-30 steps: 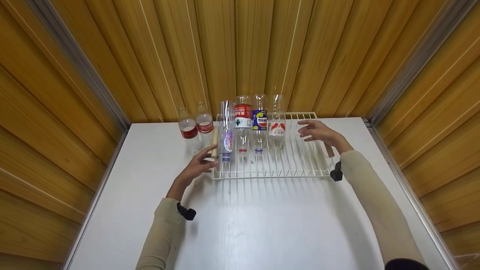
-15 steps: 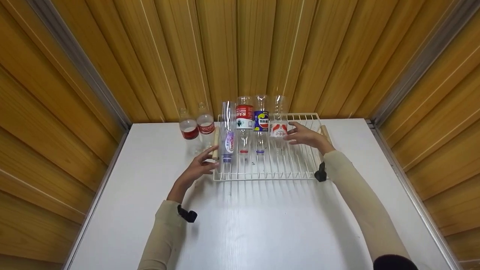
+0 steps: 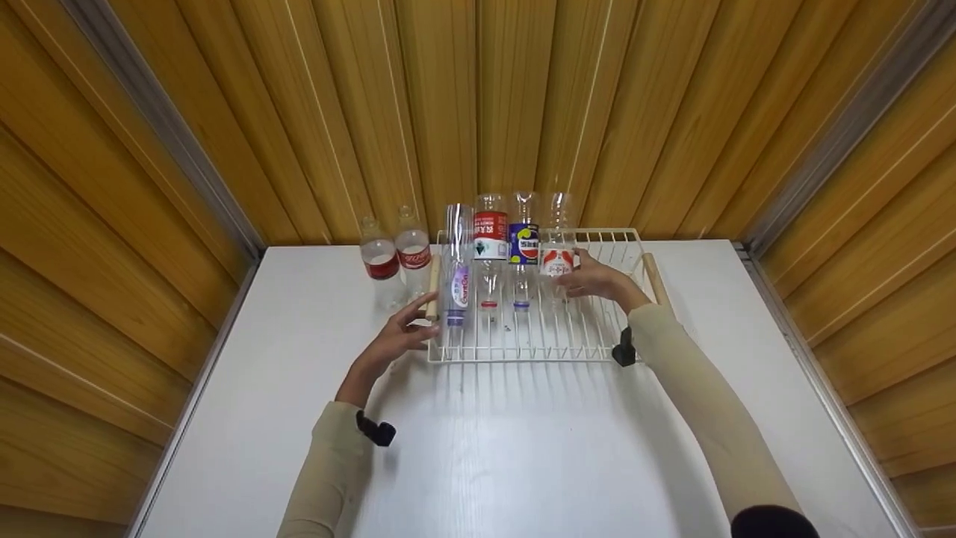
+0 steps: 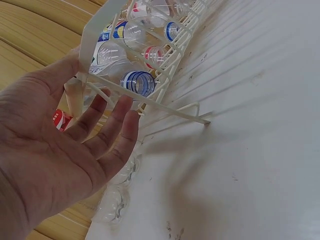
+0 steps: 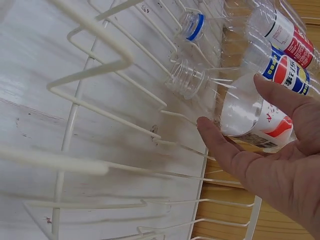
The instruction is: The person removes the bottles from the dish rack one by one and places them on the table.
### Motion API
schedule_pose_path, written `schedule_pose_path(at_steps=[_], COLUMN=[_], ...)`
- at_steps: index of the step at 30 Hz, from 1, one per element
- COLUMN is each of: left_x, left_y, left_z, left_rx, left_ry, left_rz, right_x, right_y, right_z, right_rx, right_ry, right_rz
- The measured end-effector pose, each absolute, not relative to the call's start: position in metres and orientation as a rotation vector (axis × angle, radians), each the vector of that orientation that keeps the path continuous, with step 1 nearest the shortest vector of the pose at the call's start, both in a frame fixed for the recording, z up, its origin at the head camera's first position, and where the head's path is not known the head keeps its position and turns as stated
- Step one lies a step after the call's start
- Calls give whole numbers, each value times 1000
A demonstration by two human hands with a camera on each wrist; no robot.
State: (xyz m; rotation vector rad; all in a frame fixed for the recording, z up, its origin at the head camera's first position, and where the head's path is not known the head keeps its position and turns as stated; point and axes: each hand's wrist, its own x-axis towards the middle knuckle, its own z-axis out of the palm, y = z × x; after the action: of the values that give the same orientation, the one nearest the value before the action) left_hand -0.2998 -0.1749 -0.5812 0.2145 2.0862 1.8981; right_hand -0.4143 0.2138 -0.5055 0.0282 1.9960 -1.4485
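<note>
Head view: just right of centre, my right hand (image 3: 597,282) has its thumb and fingers spread beside a clear bottle with a red-and-white label (image 3: 558,261); I cannot tell whether they touch it. The bottle sits neck down in a white wire rack (image 3: 523,361) at mid-frame. Further left in the same rack are a blue-labelled bottle (image 3: 524,243), a red-and-white-labelled water bottle (image 3: 491,235) and a purple-labelled bottle (image 3: 459,288), also neck down. My left hand (image 3: 392,340), left of centre, is at the rack's left wooden handle (image 3: 433,284), fingers apart and loosely bent; the left wrist view shows them by the rack's corner. Upright on the white table (image 3: 478,448), left of the rack, are two clear bottles with red labels (image 3: 382,265). At the rack's right side is another wooden handle (image 3: 657,280).
</note>
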Motion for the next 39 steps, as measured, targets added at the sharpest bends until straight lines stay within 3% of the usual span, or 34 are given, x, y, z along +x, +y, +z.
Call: schedule_pose_path(at_steps=[21, 39], left_x=[-301, -301], left_y=[-176, -172], left_z=[-581, -575], left_rx=[159, 82], left_ry=[2078, 2066], left_rz=[1861, 1827], right_x=[-410, -382], right_y=[220, 239], right_z=[-504, -472], right_rx=[19, 4], right_ry=[2089, 2159], right_rz=[-1447, -1487])
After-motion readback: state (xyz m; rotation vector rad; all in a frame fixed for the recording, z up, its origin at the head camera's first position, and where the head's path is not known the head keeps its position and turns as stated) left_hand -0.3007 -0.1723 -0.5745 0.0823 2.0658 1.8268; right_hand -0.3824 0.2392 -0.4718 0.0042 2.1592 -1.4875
